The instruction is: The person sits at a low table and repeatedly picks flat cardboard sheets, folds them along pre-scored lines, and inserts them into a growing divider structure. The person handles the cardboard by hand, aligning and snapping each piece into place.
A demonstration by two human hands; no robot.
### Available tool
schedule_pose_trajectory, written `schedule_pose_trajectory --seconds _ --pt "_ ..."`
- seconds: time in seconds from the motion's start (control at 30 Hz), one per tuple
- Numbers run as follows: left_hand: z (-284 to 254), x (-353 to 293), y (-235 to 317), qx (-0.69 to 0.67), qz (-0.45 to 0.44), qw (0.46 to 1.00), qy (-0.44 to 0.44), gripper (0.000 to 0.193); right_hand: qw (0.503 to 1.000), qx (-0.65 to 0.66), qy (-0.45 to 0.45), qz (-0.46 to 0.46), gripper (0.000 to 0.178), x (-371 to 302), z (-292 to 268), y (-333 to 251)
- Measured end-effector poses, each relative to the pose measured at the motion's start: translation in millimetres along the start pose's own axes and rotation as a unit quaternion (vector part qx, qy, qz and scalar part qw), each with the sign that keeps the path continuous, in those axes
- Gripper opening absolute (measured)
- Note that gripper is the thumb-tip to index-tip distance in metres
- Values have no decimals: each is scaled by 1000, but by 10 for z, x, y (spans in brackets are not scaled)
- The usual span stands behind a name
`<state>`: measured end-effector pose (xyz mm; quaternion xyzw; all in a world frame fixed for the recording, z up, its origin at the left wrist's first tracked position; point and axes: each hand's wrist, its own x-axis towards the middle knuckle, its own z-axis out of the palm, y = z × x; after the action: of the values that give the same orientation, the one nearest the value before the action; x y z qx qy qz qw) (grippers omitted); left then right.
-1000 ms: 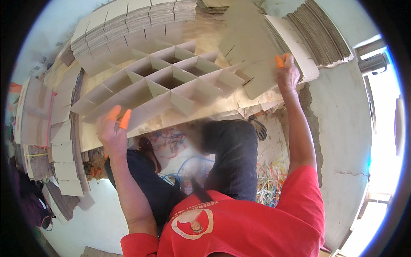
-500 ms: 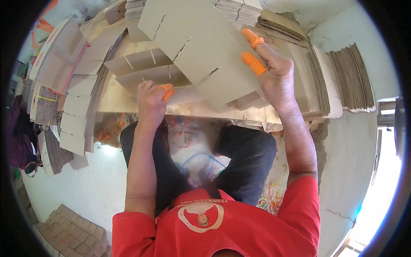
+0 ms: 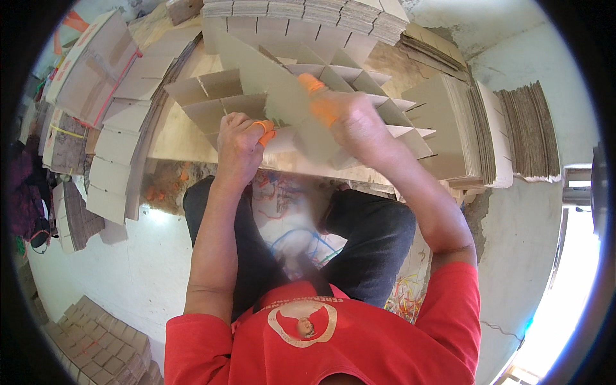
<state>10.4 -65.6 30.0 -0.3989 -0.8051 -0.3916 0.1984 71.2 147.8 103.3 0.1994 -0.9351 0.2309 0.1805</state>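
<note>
My left hand, with an orange finger cover, is closed at the near edge of some slotted cardboard divider strips on its left. In my right hand, also wearing orange covers and smeared by motion, a broad cardboard divider strip stands tilted, the thumb and fingers at its right edge. Behind and to the right of that hand is a crossed cardboard partition with open cells. Where the held strip meets the other pieces is hidden or blurred.
Stacks of slotted cardboard lie at the back and on the right of the wooden table. On the left are an open carton and overlapping slotted sheets. Bundled cardboard sits at the lower left.
My right hand has moved left and turned the broad strip more upright, uncovering the crossed partition and the back stack. The left hand has shifted slightly to the right.
</note>
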Motion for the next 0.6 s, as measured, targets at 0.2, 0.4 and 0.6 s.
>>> schedule_pose_trajectory --seconds 0.2,0.4,0.6 --pt "34 10 -71 13 12 999 -29 16 971 -83 -208 79 42 -245 329 -107" --pt "-35 13 20 9 7 1000 -15 29 885 -334 167 277 43 -1063 -596 509" --pt "-43 18 31 12 -18 1000 2 39 714 -536 3 450 46 -2473 -1208 1238"
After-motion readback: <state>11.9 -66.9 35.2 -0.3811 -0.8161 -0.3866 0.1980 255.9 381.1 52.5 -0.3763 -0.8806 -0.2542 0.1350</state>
